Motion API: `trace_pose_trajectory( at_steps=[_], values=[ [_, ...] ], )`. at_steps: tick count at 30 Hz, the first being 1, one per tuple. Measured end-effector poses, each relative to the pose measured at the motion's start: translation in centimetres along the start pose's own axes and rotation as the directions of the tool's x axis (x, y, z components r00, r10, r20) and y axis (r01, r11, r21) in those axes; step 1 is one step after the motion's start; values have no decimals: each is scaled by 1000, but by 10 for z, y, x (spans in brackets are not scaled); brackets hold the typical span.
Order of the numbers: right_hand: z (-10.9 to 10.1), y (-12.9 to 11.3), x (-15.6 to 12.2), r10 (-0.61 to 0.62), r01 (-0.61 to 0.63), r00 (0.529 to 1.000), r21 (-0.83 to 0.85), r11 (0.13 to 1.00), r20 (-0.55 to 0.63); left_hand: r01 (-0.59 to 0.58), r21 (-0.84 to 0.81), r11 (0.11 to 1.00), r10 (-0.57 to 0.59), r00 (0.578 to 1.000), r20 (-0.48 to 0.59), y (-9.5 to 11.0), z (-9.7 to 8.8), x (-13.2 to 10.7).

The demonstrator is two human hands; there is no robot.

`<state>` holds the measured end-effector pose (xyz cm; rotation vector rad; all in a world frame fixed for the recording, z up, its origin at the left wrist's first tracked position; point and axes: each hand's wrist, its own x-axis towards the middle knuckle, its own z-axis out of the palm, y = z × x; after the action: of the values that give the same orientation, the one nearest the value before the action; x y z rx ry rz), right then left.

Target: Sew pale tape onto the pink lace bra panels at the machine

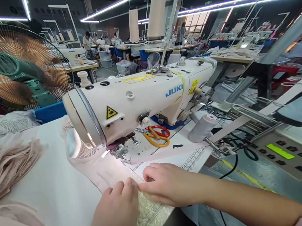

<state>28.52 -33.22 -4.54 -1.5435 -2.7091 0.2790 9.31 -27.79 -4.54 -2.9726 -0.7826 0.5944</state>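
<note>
A pale pink bra [100, 168] with a lace-edged cup lies on the white table, its edge running under the needle area of a white JUKI sewing machine [143, 95]. My left hand [116, 209] pinches the near end of the bra's fabric, fingers bent together. Right beside it, my right hand [170, 184] has its fingertips closed on the same edge, close to touching the left ones. The fabric between the fingers is largely hidden. Under both hands, yellowish clear tape [149, 210] covers the table edge over ruler markings.
Scissors [158, 136] with yellow and red handles lie beneath the machine arm. A grey thread cone [204, 127] stands to their right. Beige lace pieces [8, 163] pile up at left, with a large fan [16, 67] behind. A control panel [291, 156] juts in at right.
</note>
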Motion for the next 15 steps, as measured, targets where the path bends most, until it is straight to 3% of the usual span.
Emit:
trace_pose_trajectory(
  at_steps=[7,15],
  values=[
    [1,3,13,26,-26,1000,-1,1000,6,-4,46,999,7,998,-68,-15,9,5],
    [-3,5,32,60,-59,998,-55,997,20,-37,105,994,68,950,-306,-38,27,10]
  ],
)
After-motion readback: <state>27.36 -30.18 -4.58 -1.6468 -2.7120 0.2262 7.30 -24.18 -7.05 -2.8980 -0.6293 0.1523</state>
